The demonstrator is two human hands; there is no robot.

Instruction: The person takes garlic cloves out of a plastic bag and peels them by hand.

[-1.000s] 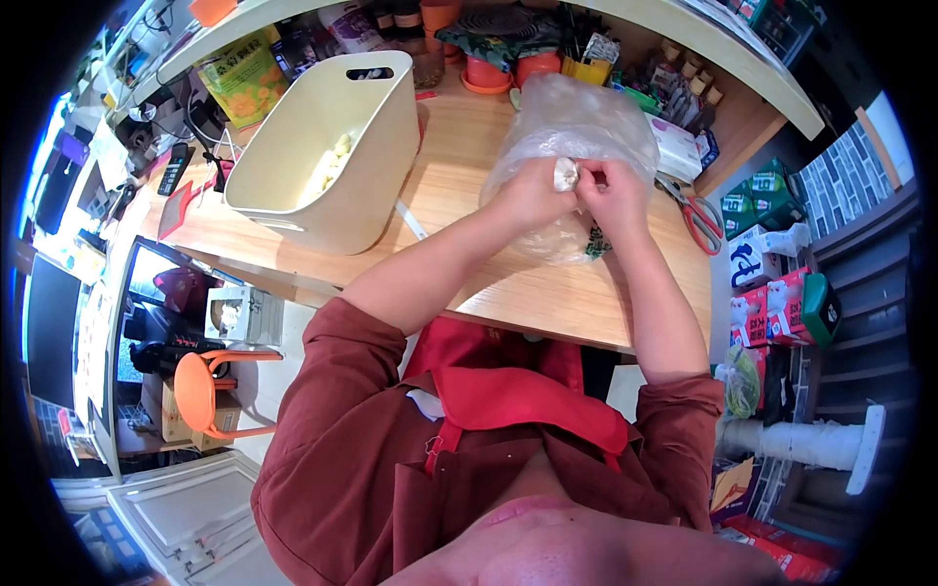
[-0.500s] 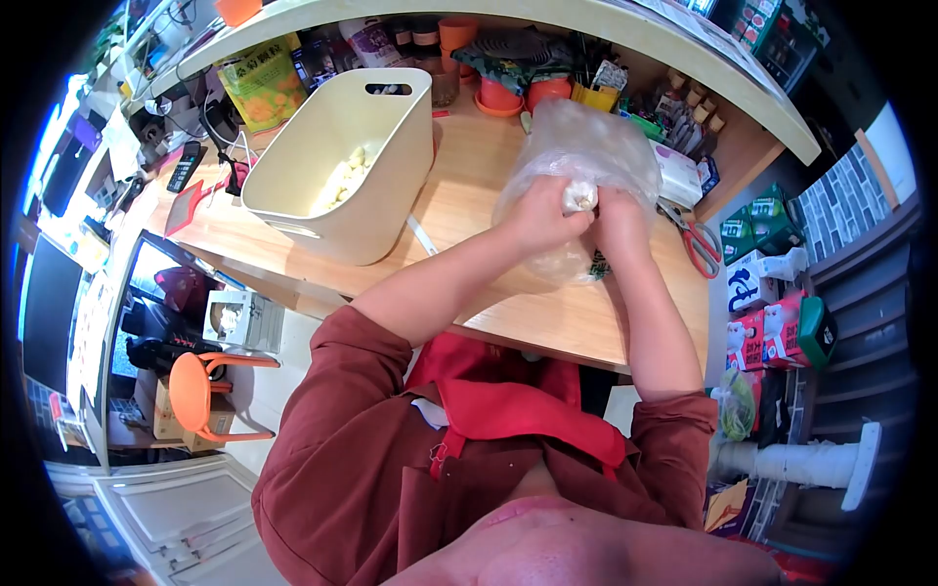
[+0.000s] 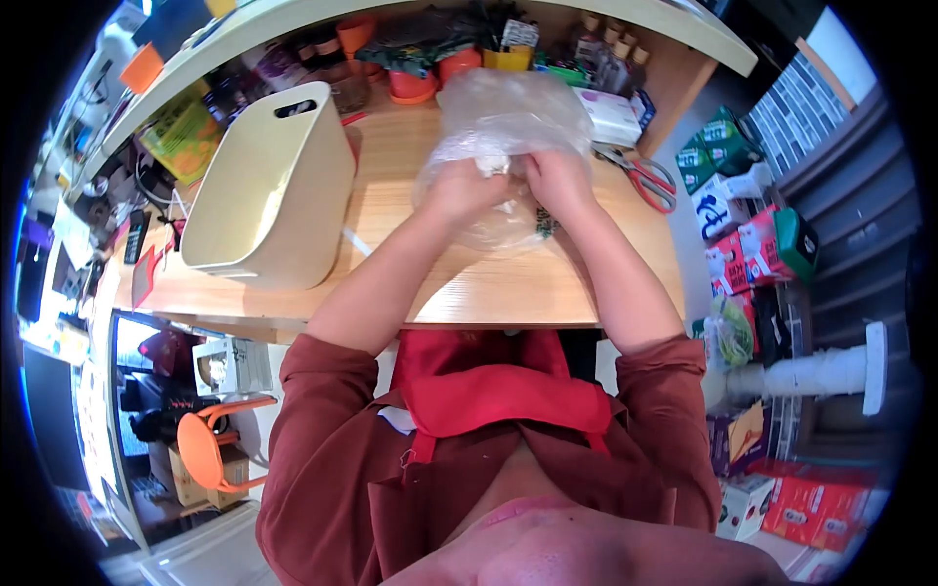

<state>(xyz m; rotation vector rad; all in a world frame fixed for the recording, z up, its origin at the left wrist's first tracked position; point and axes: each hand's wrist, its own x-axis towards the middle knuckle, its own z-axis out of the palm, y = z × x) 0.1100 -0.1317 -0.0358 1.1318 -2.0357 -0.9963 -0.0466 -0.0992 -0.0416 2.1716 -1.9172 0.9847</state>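
Note:
My left hand [image 3: 463, 188] is closed round a small whitish piece [image 3: 493, 164] that looks like a garlic bulb, at the mouth of a clear plastic bag [image 3: 518, 107]. Close beside it on the right, my right hand [image 3: 559, 184] has its fingers bent inward at the bag's opening; its fingertips are partly hidden, so what they hold cannot be made out. The bag lies on the wooden desk [image 3: 391, 186] and bulges out beyond both hands. To the left stands a tall cream bin [image 3: 303, 225], its inside only partly visible.
Red-handled scissors [image 3: 653, 186] lie right of the bag, near a white box [image 3: 608, 115]. Orange pots [image 3: 412, 86] and small bottles line the back under a shelf. A white strip [image 3: 358, 241] lies beside the bin. An orange chair [image 3: 202, 451] stands at lower left.
The view has shifted, so the desk and bin appear further left. My hands have moved a little deeper into the bag's mouth, and the pale pieces in the bin are now mostly out of sight.

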